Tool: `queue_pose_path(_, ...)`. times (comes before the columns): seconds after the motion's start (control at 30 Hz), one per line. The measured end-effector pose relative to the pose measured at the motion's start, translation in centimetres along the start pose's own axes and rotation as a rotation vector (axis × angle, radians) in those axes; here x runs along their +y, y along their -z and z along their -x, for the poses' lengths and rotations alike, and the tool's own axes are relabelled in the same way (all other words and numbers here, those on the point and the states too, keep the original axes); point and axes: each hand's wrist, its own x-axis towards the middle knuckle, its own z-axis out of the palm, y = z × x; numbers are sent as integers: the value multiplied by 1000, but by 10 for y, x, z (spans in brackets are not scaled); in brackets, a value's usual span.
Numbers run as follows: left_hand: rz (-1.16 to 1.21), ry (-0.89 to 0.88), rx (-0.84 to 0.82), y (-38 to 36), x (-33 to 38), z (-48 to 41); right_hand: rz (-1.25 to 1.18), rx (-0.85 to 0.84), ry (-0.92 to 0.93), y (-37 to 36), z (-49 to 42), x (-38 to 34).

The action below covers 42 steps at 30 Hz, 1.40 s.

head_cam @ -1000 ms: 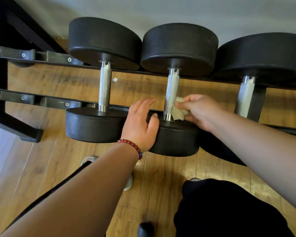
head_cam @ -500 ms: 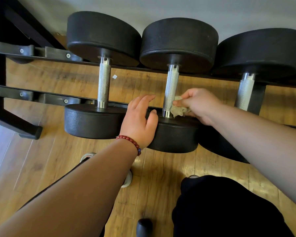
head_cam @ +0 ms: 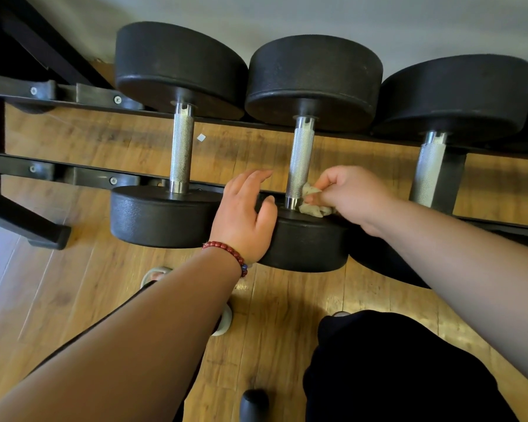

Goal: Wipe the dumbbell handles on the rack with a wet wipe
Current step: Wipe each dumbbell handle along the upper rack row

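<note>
Black metal rack (head_cam: 73,175): three black round-headed dumbbells, side by side.
Middle dumbbell's knurled steel handle (head_cam: 300,159): crumpled beige wet wipe (head_cam: 313,206) touching its lower end, on the near head.
Right hand (head_cam: 352,194): grip pinched on the wipe.
Left hand (head_cam: 241,217): grip apart, fingers relaxed, resting on the same head; red bead bracelet (head_cam: 230,253) at the wrist.

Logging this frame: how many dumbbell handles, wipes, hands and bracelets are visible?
Dumbbell handles: 3 (left handle, middle handle, right handle)
Wet wipe: 1
Hands: 2 (left hand, right hand)
Bead bracelet: 1
Total: 7
</note>
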Motion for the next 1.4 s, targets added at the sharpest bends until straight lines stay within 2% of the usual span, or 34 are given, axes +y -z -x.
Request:
queue_pose_path(0.17, 25, 9, -12, 1, -1, -2, -390, -4, -29, 7, 5, -12)
queue_pose_path(0.27, 235, 108, 10, 6, 3, -4, -623, -39, -50, 1, 7, -20)
queue_pose_path(0.37, 496, 198, 65, 21, 9, -12, -666, -35, -35, -6, 9, -32)
queue_pose_path(0.47, 672, 252, 4, 32, 20, -19, -675, -39, -13, -16, 9, -46)
queue_pose_path(0.57, 906, 410, -8, 38, 29, -22, -696, -28, 3, -24, 13, -57)
queue_pose_path(0.73, 1084, 533, -53, 47, 26, -26, -659, 0, 8, -30, 21, -55)
queue_pose_path(0.93, 1043, 541, -309, 54, 24, -40, -641, 10, 64, -22, 14, -46)
queue_pose_path(1.07, 937, 497, -384, 54, 24, -53, -622, 59, 95, -24, 3, -41)
queue_pose_path(1.13, 930, 519, -311, 50, 21, -59, -595, 150, 102, -24, -1, -34)
queue_pose_path(1.23, 936, 577, -162, 40, 13, -68, -314, 330, 164, -19, 0, -23)
queue_pose_path(1.3, 883, 605, -91, 29, 8, -74, -161, 355, 195, -17, 3, -18)
queue_pose_path(1.4, 764, 583, -16, 14, 8, -81, -60, 332, 197, -21, 4, -11)
